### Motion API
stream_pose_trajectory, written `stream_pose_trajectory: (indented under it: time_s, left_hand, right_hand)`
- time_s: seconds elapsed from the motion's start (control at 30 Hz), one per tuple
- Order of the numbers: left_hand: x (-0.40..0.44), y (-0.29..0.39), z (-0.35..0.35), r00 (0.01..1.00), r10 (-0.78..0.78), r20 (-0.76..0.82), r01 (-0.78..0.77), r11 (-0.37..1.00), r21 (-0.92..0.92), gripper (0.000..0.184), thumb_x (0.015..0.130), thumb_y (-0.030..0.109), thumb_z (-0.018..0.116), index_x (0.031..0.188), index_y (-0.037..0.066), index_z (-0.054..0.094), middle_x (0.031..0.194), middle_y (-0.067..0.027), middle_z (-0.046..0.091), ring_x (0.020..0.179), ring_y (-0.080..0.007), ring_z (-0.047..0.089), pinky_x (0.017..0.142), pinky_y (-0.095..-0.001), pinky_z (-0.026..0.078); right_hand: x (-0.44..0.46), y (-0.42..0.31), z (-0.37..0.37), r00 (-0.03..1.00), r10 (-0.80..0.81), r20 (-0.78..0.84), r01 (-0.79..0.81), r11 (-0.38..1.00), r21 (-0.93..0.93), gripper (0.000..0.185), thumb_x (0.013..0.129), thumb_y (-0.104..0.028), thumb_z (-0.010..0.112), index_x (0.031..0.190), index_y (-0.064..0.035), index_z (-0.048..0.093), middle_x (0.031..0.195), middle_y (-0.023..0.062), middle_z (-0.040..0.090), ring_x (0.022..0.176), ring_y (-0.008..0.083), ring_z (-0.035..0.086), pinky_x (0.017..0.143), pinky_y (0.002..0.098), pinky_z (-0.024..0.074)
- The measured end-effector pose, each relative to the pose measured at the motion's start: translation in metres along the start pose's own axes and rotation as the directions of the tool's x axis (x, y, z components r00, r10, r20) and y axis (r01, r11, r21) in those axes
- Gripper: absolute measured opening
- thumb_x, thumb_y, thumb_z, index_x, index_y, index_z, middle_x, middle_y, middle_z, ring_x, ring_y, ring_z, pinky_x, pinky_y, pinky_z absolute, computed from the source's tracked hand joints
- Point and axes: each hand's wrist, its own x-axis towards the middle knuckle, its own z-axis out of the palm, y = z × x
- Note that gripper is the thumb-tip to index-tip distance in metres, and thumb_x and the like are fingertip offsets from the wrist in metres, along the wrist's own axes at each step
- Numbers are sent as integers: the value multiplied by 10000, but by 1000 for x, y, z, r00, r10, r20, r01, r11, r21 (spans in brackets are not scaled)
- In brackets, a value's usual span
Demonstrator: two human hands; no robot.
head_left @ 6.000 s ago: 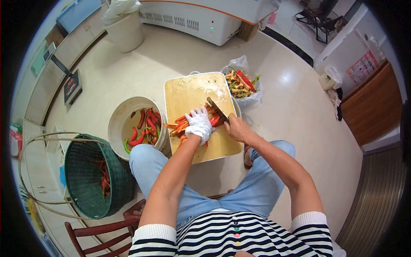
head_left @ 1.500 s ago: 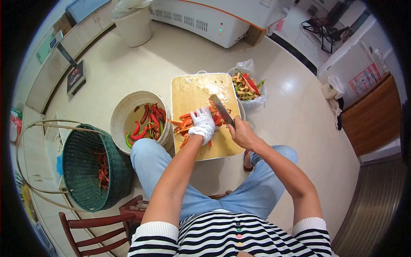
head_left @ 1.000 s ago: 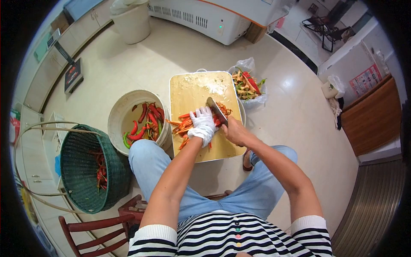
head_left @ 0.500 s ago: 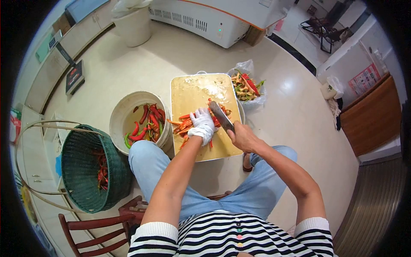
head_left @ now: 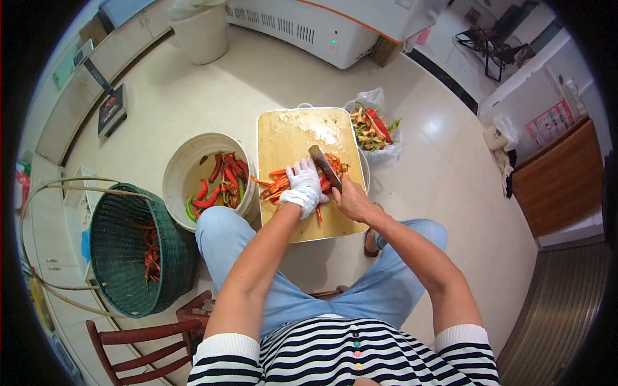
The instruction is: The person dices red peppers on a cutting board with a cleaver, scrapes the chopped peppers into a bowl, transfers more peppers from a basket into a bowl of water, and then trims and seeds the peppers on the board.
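My left hand (head_left: 304,183), in a white glove, presses a bunch of sliced red chili peppers (head_left: 273,188) against the yellow cutting board (head_left: 283,138). In my bare right hand (head_left: 353,199) is a cleaver (head_left: 325,167), its fingers wrapped round the handle. The dark blade stands at a slant just right of my gloved fingers, among the peppers. Chopped red pieces (head_left: 336,166) lie on the blade's far side. Part of the bunch is hidden beneath my left hand.
Left of the board stands a white bucket (head_left: 172,168) of whole red and green peppers. Farther left is a green woven basket (head_left: 116,257) with red peppers. A plastic bag (head_left: 381,152) of pepper scraps sits at the board's upper right. A wooden chair (head_left: 138,336) is lower left.
The cleaver and my right hand have shifted slightly left and up, and the blade now sits closer to my left hand. My left hand stays on the peppers.
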Motion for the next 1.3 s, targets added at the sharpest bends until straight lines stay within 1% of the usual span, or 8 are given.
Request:
stream_pose_trajectory:
  time_s: [0.2, 0.3, 0.37, 0.6, 0.8, 0.87, 1.2, 1.3]
  left_hand:
    - [-9, -14, 2, 997, 42, -57, -42, 999, -8, 1003, 528, 467, 809, 1272, -22, 347, 1212, -164, 407, 1180, -332, 393, 1033, -524, 239]
    - [-10, -13, -1, 996, 18, -87, -17, 1000, 13, 923, 570, 470, 784, 1256, 12, 370, 1168, -150, 442, 1164, -320, 397, 1018, -524, 247]
    - [-7, -12, -3, 999, 34, 4, -34, 998, 44, 910, 570, 502, 771, 1239, 23, 383, 1170, -148, 446, 1138, -310, 406, 1009, -522, 250]
    - [-3, -13, 0, 1000, 31, -3, -30, 998, 58, 876, 565, 515, 767, 1205, 34, 414, 1152, -146, 465, 1097, -302, 427, 986, -518, 271]
    - [-7, -9, -5, 1000, 19, -10, -18, 997, 78, 881, 573, 471, 780, 1236, 29, 404, 1176, -135, 459, 1119, -293, 425, 1010, -501, 265]
    - [-5, -11, -2, 1000, 25, -17, -23, 997, 68, 882, 573, 470, 781, 1234, 25, 404, 1172, -136, 458, 1119, -294, 420, 1011, -499, 261]
    - [-4, -12, 8, 999, 25, -40, -24, 999, 34, 847, 568, 456, 787, 1187, 17, 409, 1130, -154, 446, 1097, -311, 402, 999, -502, 239]
    - [-6, -13, 7, 995, 54, -84, -54, 999, 6, 836, 574, 452, 785, 1183, 18, 411, 1135, -160, 443, 1100, -313, 400, 992, -501, 246]
  right_hand:
    - [-1, 2, -8, 1000, 12, 8, -12, 998, 60, 297, 882, -186, 529, 944, 87, 428, 779, 350, 564, 769, 495, 573, 691, 507, 453]
    - [-12, -1, -13, 991, -103, -79, 110, 990, 84, 320, 881, -170, 516, 948, 125, 412, 771, 352, 568, 777, 491, 581, 691, 518, 442]
    - [-28, -18, -29, 998, -49, -36, 50, 998, 43, 307, 880, -169, 520, 919, 122, 426, 766, 357, 563, 777, 494, 578, 694, 520, 441]
    - [-31, -16, -39, 997, -35, 63, 36, 999, -23, 284, 883, -161, 512, 904, 116, 453, 760, 347, 570, 743, 487, 587, 662, 497, 462]
    - [-3, -16, -27, 967, 121, 226, -134, 990, 45, 324, 889, -200, 516, 938, 113, 447, 815, 355, 576, 812, 481, 587, 710, 494, 463]
    - [8, 4, 9, 1000, -6, 9, 7, 1000, -8, 337, 888, -205, 521, 949, 115, 434, 807, 356, 574, 802, 483, 586, 713, 502, 461]
    - [-28, -16, -29, 993, -96, -63, 99, 994, 42, 313, 877, -183, 531, 906, 111, 430, 771, 358, 559, 754, 500, 570, 666, 515, 444]
    - [-40, -20, -39, 998, -58, 24, 58, 998, -17, 309, 875, -178, 532, 887, 119, 449, 775, 355, 564, 750, 494, 578, 667, 501, 458]
